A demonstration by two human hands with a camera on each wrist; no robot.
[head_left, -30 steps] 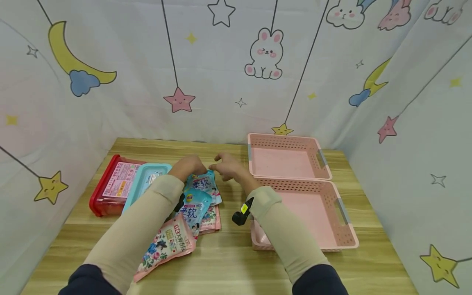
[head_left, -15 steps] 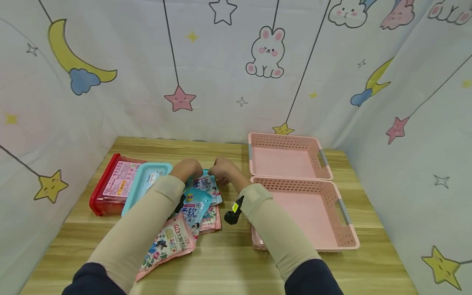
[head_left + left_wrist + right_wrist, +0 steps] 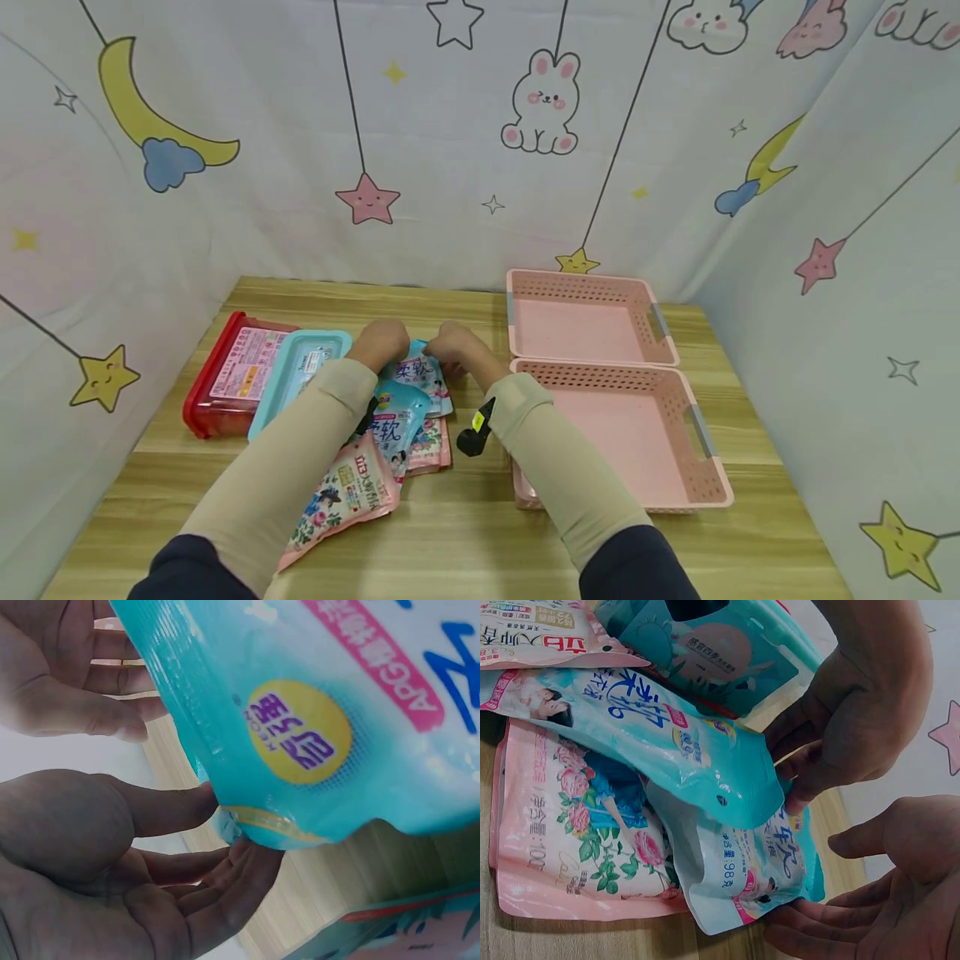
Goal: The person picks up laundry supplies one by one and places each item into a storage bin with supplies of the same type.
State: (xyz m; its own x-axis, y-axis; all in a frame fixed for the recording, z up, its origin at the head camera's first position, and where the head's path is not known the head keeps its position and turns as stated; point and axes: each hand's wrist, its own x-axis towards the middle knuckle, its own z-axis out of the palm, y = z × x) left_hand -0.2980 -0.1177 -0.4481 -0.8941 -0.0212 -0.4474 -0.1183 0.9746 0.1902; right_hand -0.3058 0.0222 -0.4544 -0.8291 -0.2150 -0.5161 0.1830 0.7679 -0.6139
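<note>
My left hand point(image 3: 381, 343) pinches the upper left corner of the far teal refill pouch point(image 3: 422, 373) between thumb and fingers, as the left wrist view shows close up. At that pouch's right edge is my right hand point(image 3: 454, 343). In the right wrist view, my right hand's fingers point(image 3: 821, 924) are extended along the pouch's edge, with the thumb held away from it. A second teal pouch point(image 3: 393, 423) lies nearer and overlaps the far one. Below them is a pink floral packet point(image 3: 427, 446), partly covered, and another pink floral packet point(image 3: 348, 493) lies toward the front.
To the left, a clear box with a red lid point(image 3: 225, 358) lies beside a box with a light-blue rim point(image 3: 288, 392). Two pink perforated baskets stand on the right, the far basket point(image 3: 573, 323) behind the near basket point(image 3: 618, 446). A printed curtain surrounds the wooden table point(image 3: 480, 542).
My right hand has come down and slightly left from above the table, its spread fingers lowering to the far pouch's edge. My left hand stays at the pouch's corner.
</note>
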